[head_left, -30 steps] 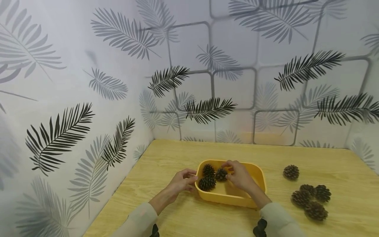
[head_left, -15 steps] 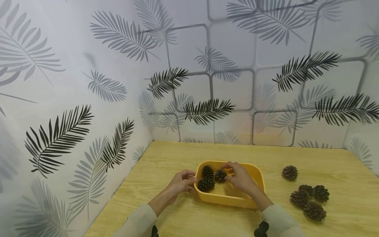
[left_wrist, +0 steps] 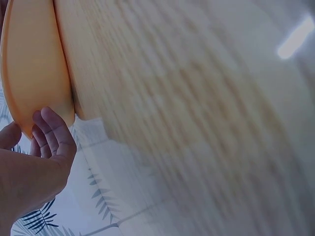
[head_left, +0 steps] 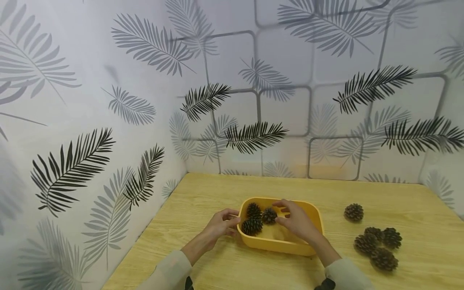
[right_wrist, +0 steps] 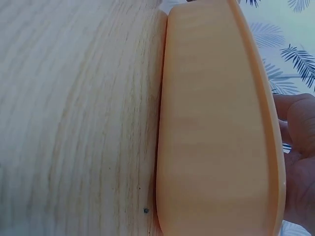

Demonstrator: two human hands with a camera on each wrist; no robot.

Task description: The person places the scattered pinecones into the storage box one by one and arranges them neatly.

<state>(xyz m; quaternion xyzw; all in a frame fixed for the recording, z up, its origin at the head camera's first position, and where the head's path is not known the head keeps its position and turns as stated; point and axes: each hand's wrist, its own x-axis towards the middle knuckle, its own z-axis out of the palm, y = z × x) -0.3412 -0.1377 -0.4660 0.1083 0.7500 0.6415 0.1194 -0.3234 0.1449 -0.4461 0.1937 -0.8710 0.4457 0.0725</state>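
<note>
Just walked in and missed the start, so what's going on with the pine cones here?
A person is working at a yellow tray on a wooden table. The left hand rests against the tray's left end, fingers curled at the rim. The right hand is inside the tray, just beside the nearest of three pine cones in the tray; whether it touches that cone is unclear. Four loose pine cones lie on the table to the right of the tray.

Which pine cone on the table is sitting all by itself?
The brown pine cone farthest back on the wooden table, right of the yellow plastic tray. The other three loose cones huddle together nearer the person.
</note>
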